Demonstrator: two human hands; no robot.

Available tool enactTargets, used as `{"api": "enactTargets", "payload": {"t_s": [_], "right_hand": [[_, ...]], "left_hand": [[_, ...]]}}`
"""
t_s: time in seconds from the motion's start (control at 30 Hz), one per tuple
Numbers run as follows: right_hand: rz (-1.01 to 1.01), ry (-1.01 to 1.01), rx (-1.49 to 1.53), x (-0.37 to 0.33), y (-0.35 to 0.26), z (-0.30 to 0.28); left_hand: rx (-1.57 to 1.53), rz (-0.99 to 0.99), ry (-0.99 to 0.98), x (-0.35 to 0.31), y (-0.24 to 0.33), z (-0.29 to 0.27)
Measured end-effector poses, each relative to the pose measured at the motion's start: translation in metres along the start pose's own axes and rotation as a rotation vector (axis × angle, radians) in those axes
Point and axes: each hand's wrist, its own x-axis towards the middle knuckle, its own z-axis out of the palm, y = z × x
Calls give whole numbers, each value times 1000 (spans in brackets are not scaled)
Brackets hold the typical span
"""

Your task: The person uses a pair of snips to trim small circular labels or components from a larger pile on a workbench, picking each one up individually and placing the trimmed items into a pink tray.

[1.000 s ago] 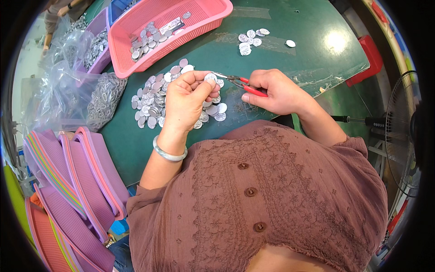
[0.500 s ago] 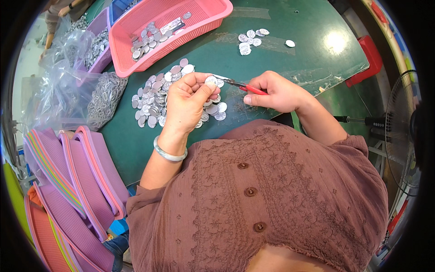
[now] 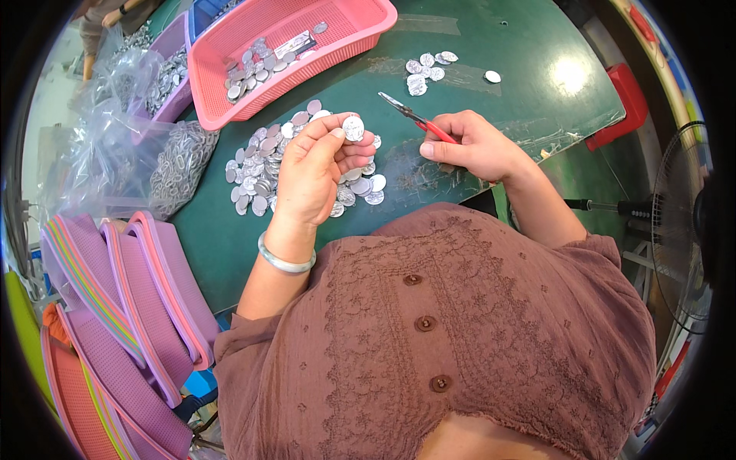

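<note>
Between the thumb and fingers of my left hand (image 3: 314, 161) is one round silver metal disc (image 3: 353, 128) with a raised pattern on its face. My right hand (image 3: 475, 146) is closed round the red handles of a pair of pliers (image 3: 408, 113). Their narrow metal jaws point up and left, apart from the disc. Under and beside my left hand lies a loose pile of similar silver discs (image 3: 261, 165) on the green table (image 3: 460, 192). A smaller group of discs (image 3: 423, 70) rests farther off, with one disc (image 3: 492, 77) lying alone to its right.
A pink basket (image 3: 307, 65) at the back holds several discs. Left of it stand a clear plastic bag (image 3: 180, 165) of metal chain links and a purple basket (image 3: 172, 84) of metal pieces. Stacked purple baskets (image 3: 153, 307) fill the lower left. A fan (image 3: 678, 222) is at the right.
The pliers have come away from the disc, moving up and to the right, with their jaws now pointing upward. My left hand has turned the disc's face more toward view.
</note>
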Motion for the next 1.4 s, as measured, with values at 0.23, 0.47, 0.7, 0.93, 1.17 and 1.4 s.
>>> {"api": "enactTargets", "payload": {"t_s": [0.23, 0.47, 0.7, 0.93, 1.17, 1.4], "right_hand": [[13, -9, 27, 2, 1, -1], [-27, -24, -59, 0, 0, -1], [-90, -35, -176, 1, 2, -2], [-136, -31, -248, 1, 0, -2], [-122, -29, -234, 1, 1, -1], [-75, -34, -199, -1, -4, 0]], "left_hand": [[-162, -52, -61, 2, 1, -4], [-111, -43, -47, 2, 0, -2], [-81, -37, -8, 1, -2, -1], [-75, -22, 8, 0, -1, 1], [-134, -27, -19, 0, -3, -1], [-646, -116, -389, 12, -13, -19]]}}
